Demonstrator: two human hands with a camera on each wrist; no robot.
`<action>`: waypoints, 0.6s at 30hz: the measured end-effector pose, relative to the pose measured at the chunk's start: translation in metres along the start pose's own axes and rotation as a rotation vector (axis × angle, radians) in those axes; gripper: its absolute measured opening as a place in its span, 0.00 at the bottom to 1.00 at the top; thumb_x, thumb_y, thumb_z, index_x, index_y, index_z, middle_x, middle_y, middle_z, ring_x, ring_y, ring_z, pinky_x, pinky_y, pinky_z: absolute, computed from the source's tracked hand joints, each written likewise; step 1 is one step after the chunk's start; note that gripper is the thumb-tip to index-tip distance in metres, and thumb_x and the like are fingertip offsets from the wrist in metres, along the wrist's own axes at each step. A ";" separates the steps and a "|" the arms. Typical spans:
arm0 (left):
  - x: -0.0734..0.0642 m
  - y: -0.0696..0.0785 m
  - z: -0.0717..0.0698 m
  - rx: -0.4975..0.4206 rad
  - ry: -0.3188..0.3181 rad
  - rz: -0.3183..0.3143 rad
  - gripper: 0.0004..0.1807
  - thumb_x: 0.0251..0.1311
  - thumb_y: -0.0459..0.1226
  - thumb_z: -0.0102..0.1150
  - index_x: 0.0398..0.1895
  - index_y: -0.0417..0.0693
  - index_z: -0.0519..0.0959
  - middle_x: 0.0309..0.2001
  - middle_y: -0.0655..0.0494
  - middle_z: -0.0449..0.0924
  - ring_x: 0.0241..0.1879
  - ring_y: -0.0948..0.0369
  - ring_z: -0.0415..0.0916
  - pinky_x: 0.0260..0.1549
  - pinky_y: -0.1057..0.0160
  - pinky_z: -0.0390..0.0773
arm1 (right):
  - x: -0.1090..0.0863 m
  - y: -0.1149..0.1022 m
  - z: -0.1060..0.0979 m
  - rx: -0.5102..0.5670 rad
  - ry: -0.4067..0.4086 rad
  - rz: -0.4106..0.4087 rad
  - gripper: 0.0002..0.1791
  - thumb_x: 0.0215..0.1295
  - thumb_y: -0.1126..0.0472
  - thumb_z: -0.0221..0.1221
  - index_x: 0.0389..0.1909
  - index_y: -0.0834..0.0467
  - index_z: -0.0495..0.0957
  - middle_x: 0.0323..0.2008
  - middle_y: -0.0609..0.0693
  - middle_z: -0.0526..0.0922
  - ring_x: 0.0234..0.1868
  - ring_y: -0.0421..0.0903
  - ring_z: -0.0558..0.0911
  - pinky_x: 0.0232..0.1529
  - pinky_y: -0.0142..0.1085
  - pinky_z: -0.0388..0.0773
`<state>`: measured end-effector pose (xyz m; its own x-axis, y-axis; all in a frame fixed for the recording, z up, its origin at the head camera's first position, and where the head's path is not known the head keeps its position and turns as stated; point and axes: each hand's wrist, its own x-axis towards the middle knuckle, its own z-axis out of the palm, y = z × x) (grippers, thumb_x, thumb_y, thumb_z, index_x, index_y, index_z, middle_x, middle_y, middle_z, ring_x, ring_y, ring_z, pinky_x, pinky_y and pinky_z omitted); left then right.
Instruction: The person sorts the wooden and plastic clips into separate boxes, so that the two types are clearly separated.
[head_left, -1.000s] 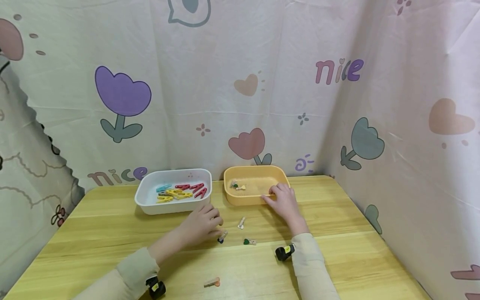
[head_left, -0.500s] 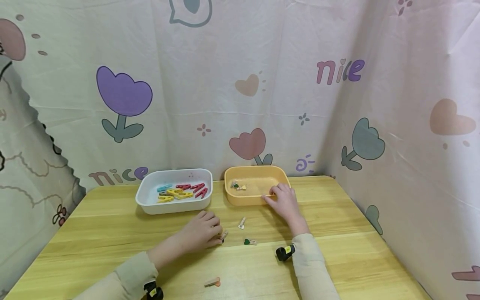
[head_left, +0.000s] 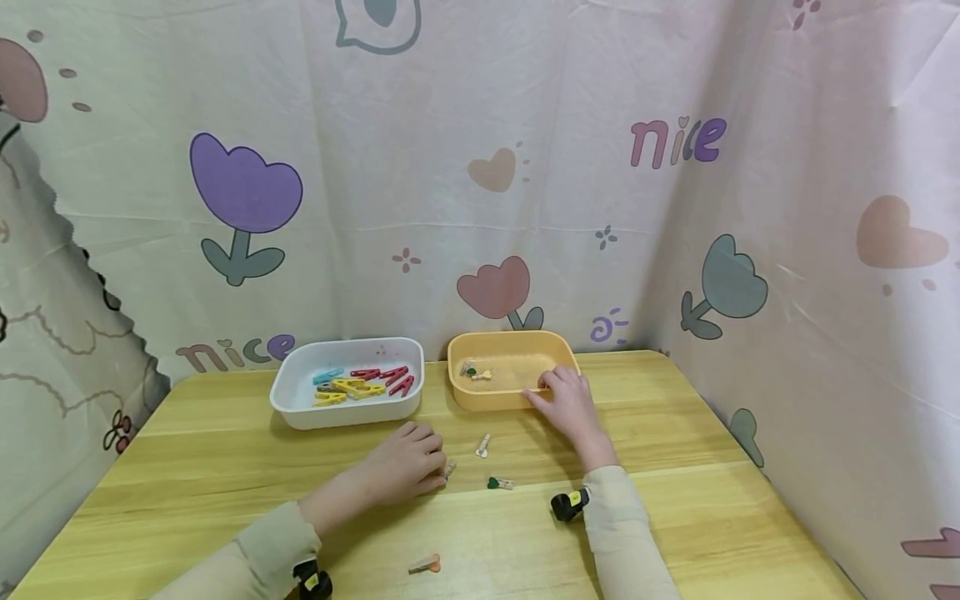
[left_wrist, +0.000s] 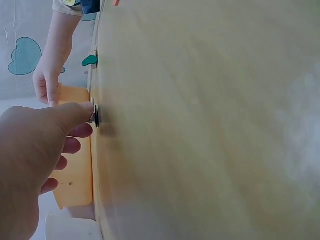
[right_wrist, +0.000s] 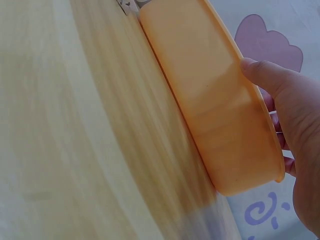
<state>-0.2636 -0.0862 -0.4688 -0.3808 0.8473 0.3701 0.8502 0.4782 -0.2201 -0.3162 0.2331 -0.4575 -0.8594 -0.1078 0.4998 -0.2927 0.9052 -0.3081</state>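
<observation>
My left hand (head_left: 405, 462) is low over the wooden table, its thumb and fingers pinching a small wooden clothespin (head_left: 451, 470). A dark piece on that clothespin shows at the fingertips in the left wrist view, and the hand covers most of it in the head view. My right hand (head_left: 570, 404) grips the near right rim of a yellow plastic box (head_left: 487, 401), thumb outside and fingers inside. A few small clothespins (head_left: 482, 375) lie in this box. On the table near my left hand are a white-tipped clothespin (head_left: 483, 446) and one with a green heart (head_left: 500, 483).
A white plastic box (head_left: 345, 417) with several red, yellow and blue clothespins stands left of the yellow one. An orange-tipped clothespin (head_left: 425, 565) lies near the table's front. Behind the table hangs a printed curtain (head_left: 390, 208).
My left hand has come down slightly and its fingers have closed on the dark-tipped clothespin, which lay more exposed before. My right hand stays on the yellow box's rim.
</observation>
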 end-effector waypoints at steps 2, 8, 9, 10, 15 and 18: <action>0.001 0.000 -0.001 0.000 0.000 0.000 0.10 0.59 0.51 0.64 0.27 0.60 0.76 0.31 0.65 0.73 0.39 0.62 0.68 0.43 0.61 0.67 | 0.000 0.000 0.000 -0.001 0.001 -0.001 0.18 0.58 0.43 0.66 0.31 0.54 0.78 0.32 0.48 0.75 0.38 0.48 0.72 0.47 0.45 0.65; 0.003 -0.001 -0.003 0.021 0.043 0.011 0.10 0.58 0.48 0.65 0.26 0.60 0.75 0.31 0.65 0.73 0.37 0.62 0.68 0.40 0.62 0.67 | 0.001 0.000 0.000 0.005 -0.008 0.006 0.18 0.58 0.43 0.66 0.32 0.54 0.78 0.32 0.48 0.75 0.39 0.49 0.72 0.48 0.45 0.64; 0.004 -0.002 -0.004 0.028 0.055 0.013 0.10 0.58 0.48 0.66 0.26 0.60 0.75 0.30 0.65 0.72 0.37 0.62 0.68 0.40 0.62 0.67 | 0.001 0.000 0.000 0.005 -0.011 0.008 0.18 0.58 0.43 0.66 0.32 0.54 0.78 0.32 0.48 0.75 0.39 0.49 0.72 0.48 0.45 0.64; 0.005 -0.003 -0.004 0.035 0.065 0.015 0.10 0.57 0.48 0.66 0.25 0.59 0.75 0.30 0.65 0.72 0.36 0.62 0.68 0.39 0.62 0.67 | 0.001 0.000 0.000 0.005 -0.011 0.008 0.18 0.58 0.42 0.66 0.32 0.54 0.78 0.32 0.48 0.75 0.39 0.49 0.72 0.48 0.45 0.64; 0.011 -0.007 -0.008 0.039 0.054 -0.003 0.10 0.58 0.49 0.66 0.26 0.58 0.77 0.30 0.64 0.73 0.36 0.62 0.67 0.39 0.61 0.69 | 0.001 0.000 0.000 0.006 -0.009 0.010 0.18 0.58 0.43 0.66 0.31 0.54 0.78 0.32 0.48 0.75 0.39 0.49 0.71 0.47 0.45 0.64; 0.013 -0.009 -0.010 0.044 0.038 -0.007 0.09 0.58 0.48 0.65 0.28 0.58 0.78 0.31 0.64 0.73 0.36 0.61 0.67 0.40 0.61 0.69 | 0.000 0.000 0.000 0.009 -0.007 0.010 0.18 0.58 0.43 0.66 0.31 0.54 0.78 0.32 0.48 0.75 0.39 0.49 0.71 0.47 0.45 0.64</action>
<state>-0.2723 -0.0815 -0.4527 -0.3717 0.8353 0.4052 0.8305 0.4942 -0.2569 -0.3165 0.2331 -0.4575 -0.8654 -0.1018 0.4906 -0.2878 0.9024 -0.3206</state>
